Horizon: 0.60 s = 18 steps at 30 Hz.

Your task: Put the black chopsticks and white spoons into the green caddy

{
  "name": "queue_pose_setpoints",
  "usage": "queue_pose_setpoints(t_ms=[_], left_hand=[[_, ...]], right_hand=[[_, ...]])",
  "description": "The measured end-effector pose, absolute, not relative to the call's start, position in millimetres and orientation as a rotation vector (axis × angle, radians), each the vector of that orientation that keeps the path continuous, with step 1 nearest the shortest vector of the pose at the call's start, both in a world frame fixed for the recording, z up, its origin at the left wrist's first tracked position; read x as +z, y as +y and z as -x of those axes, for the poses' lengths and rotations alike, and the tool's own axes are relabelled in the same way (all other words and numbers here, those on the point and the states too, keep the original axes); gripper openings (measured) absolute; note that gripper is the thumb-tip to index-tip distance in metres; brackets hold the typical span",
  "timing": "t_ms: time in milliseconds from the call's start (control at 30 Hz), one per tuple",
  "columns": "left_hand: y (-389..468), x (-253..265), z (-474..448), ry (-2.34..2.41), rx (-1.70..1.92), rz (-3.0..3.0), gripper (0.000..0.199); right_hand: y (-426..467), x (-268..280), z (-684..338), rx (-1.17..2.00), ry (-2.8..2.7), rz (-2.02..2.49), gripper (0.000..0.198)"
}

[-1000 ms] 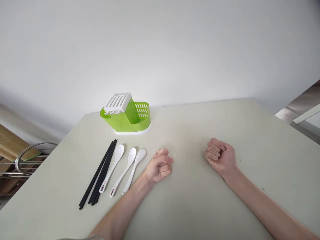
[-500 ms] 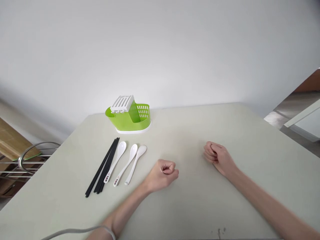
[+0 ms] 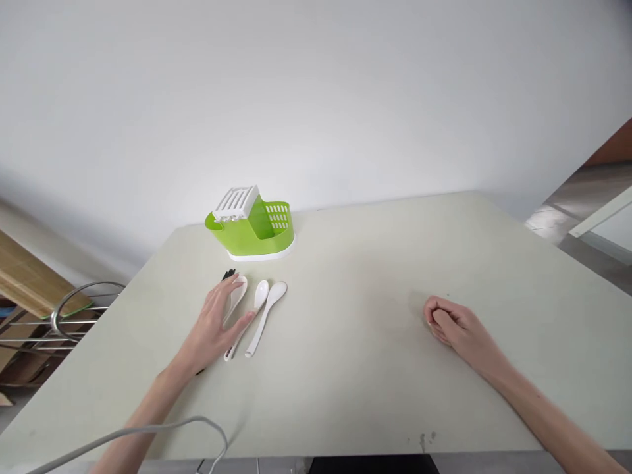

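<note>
My left hand (image 3: 212, 329) hovers over the black chopsticks (image 3: 228, 273) and the leftmost white spoon (image 3: 237, 293), fingers apart. It covers most of the chopsticks and that spoon's handle; whether it touches them I cannot tell. Its thumb reaches across the middle white spoon (image 3: 261, 294). A third white spoon (image 3: 267, 317) lies to the right, apart from the hand. On the right side of the table, my right hand (image 3: 451, 326) rests closed in a loose fist, with nothing visible in it.
A green cutlery holder (image 3: 247, 237) with a white slatted top stands at the back left, near the wall. A grey cable (image 3: 162, 426) crosses my left forearm. Beyond the table's left edge is a metal rack (image 3: 59, 322).
My left hand has moved left from beside the spoons to over the chopsticks and leftmost spoon, opening from a fist. My right fist sits slightly lower and farther right in view.
</note>
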<state>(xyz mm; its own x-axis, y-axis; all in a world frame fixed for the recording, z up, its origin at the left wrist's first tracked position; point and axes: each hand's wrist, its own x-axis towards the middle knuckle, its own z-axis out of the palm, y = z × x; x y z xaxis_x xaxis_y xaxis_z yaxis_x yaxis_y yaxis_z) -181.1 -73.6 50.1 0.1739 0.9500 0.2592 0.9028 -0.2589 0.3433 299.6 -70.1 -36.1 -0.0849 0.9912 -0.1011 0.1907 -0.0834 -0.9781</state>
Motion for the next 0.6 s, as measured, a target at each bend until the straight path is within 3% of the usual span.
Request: queue_pose_setpoints(t_ms=[267,600], left_hand=[[-49,41,201,1.826,0.33,-2.316,0.087],[-40,31,198,1.752,0.28,-2.302,0.091]], right_hand=[[-68,-33,-297,1.245,-1.324,1.357,0.018],[-67,-30,-295,1.247,-1.281,1.325,0.016]])
